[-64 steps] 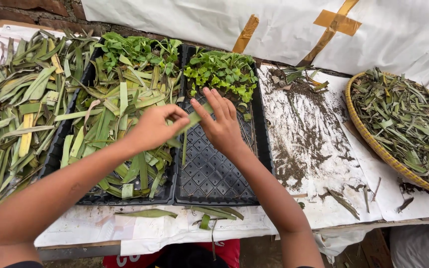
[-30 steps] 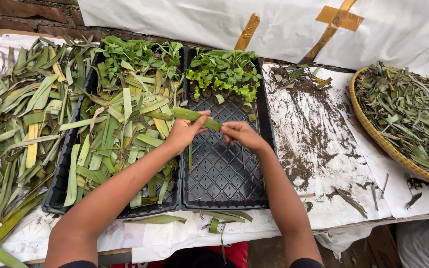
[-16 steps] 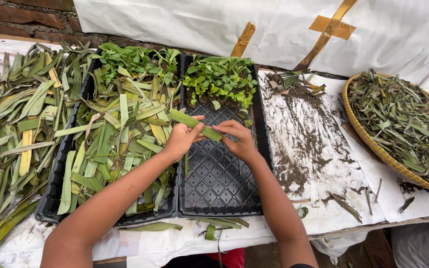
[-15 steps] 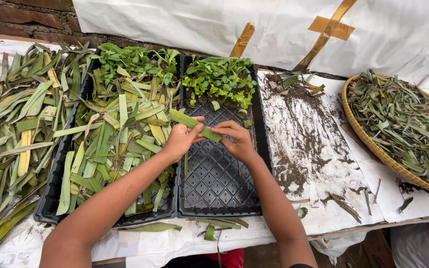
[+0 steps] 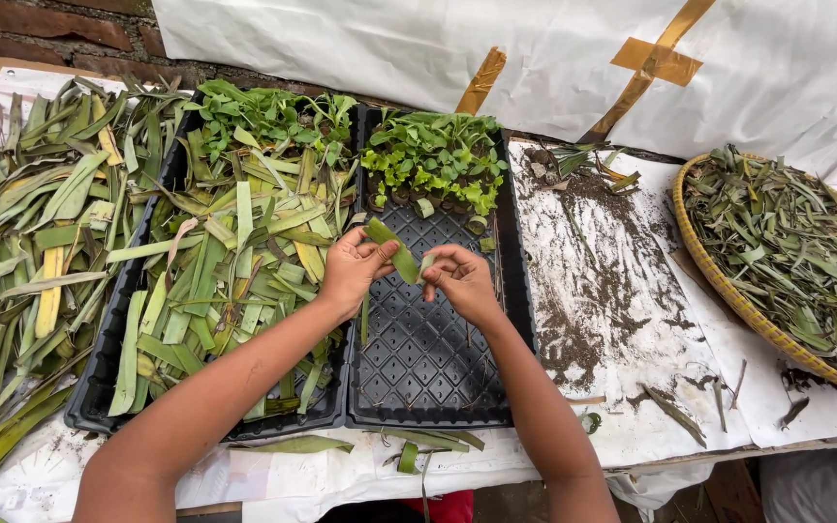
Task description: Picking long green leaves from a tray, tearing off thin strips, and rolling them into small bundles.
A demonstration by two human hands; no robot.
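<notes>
My left hand (image 5: 352, 270) and my right hand (image 5: 459, 282) both pinch one green leaf strip (image 5: 391, 251) above a black plastic tray (image 5: 425, 363). The strip slants up to the left from my right fingertips. At the far end of this tray stand small green seedlings (image 5: 433, 161). To its left a second black tray (image 5: 99, 397) is heaped with cut green and yellowish leaf strips (image 5: 234, 252).
More long leaf strips (image 5: 21, 232) lie on the table at far left. Dark soil (image 5: 593, 261) is scattered over the white sheet to the right. A round woven basket (image 5: 728, 291) of dried leaves sits at far right. White sheeting hangs behind.
My hands came together over the black tray and took hold of the leaf strip; since then they have drifted slightly nearer to me, the strip still held between them.
</notes>
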